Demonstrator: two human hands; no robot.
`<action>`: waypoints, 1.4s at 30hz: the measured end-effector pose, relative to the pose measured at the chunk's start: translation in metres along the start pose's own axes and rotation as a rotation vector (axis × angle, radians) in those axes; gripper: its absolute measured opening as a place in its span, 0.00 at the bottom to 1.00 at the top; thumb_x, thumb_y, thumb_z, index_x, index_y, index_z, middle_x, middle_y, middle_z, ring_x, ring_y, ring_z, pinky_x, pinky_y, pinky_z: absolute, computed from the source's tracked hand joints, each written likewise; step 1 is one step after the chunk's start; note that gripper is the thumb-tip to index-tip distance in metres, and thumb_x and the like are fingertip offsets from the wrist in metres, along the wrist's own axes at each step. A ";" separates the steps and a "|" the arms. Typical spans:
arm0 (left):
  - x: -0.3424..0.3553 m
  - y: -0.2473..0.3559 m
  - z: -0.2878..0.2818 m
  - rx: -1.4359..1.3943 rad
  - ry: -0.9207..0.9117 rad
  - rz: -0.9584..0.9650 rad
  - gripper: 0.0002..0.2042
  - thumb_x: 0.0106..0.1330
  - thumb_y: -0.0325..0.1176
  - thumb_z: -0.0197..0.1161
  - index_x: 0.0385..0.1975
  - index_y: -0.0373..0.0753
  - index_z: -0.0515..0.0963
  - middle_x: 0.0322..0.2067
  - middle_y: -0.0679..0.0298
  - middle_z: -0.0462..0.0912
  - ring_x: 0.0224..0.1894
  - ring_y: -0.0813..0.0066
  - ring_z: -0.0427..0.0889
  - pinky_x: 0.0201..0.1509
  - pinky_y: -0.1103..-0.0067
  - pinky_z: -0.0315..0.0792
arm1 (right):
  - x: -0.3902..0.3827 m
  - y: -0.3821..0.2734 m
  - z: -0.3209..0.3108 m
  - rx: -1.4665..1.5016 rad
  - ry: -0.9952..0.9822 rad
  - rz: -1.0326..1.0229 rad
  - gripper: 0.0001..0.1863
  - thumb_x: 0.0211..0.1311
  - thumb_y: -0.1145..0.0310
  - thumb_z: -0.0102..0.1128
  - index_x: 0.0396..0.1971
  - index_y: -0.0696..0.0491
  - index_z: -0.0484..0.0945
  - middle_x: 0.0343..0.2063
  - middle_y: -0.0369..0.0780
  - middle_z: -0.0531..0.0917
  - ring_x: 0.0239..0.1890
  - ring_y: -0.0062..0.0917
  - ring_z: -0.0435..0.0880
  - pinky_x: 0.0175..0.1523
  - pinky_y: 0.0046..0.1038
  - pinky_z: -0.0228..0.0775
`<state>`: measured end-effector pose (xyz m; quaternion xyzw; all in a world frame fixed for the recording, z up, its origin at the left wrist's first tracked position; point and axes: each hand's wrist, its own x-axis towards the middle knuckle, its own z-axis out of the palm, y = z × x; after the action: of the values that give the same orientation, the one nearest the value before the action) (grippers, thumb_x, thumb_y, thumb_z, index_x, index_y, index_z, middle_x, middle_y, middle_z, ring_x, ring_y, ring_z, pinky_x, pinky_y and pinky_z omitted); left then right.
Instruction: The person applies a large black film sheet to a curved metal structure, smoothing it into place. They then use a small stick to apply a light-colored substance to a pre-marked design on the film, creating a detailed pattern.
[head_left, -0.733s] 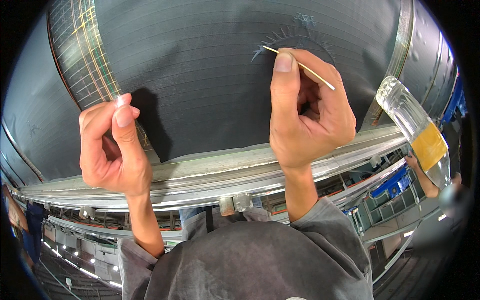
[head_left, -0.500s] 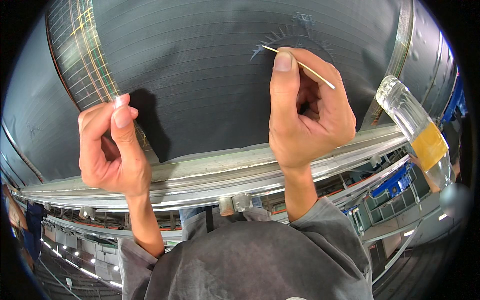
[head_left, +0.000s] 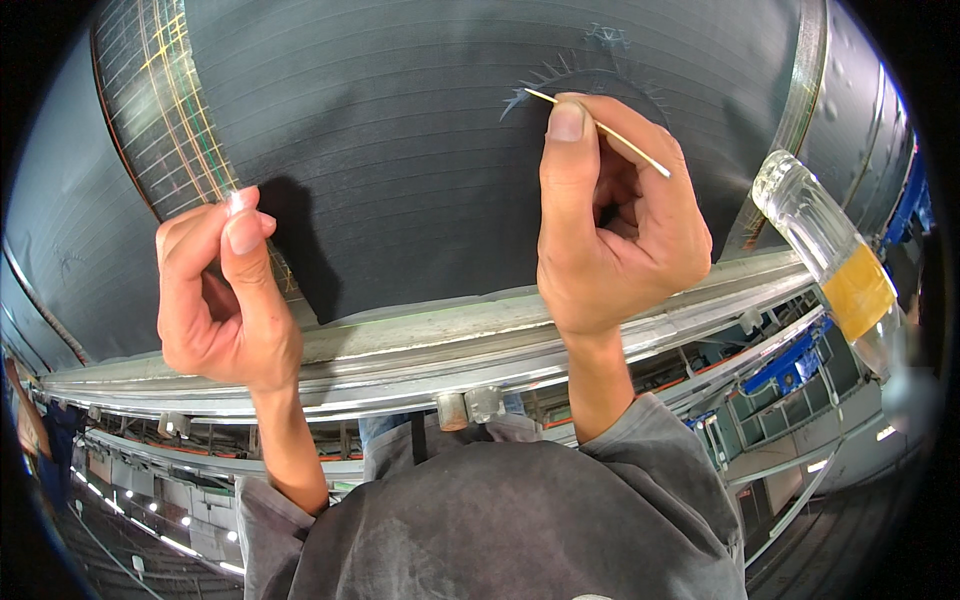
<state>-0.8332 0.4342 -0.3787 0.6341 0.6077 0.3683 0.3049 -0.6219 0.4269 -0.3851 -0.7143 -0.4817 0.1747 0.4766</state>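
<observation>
Pinched between my right thumb and index finger, a thin pale stick (head_left: 640, 153) with a whitish end crosses my right hand (head_left: 620, 220); its left tip reaches light, spiky line markings (head_left: 545, 75) on a dark, ribbed sheet (head_left: 400, 130). My left hand (head_left: 225, 300) is raised beside the left grid strip (head_left: 170, 90), thumb and fingertips pinching a small whitish, translucent piece (head_left: 236, 203) that is too small to identify. Its shadow falls on the sheet.
A clear bottle (head_left: 800, 210) with a yellow band lies to the right of my right hand. A metal rail (head_left: 430, 350) runs below the sheet, with cylindrical fittings (head_left: 453, 410). Blue equipment (head_left: 785, 360) is at lower right; part of another person (head_left: 30, 420) shows at far left.
Another person's arm, behind the bottle at the right earlier, is no longer visible. My hands have barely moved; the stick's left tip has shifted very slightly upward.
</observation>
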 end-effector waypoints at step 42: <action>0.000 -0.001 0.000 -0.005 -0.003 0.006 0.06 0.71 0.27 0.62 0.37 0.28 0.81 0.29 0.59 0.83 0.34 0.74 0.78 0.44 0.78 0.72 | -0.001 0.002 -0.001 -0.004 -0.017 -0.030 0.05 0.51 0.82 0.70 0.28 0.57 0.85 0.23 0.34 0.85 0.14 0.06 0.68 0.15 0.14 0.47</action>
<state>-0.8338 0.4344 -0.3790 0.6358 0.6045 0.3698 0.3060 -0.6206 0.4259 -0.3867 -0.7065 -0.4966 0.1726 0.4738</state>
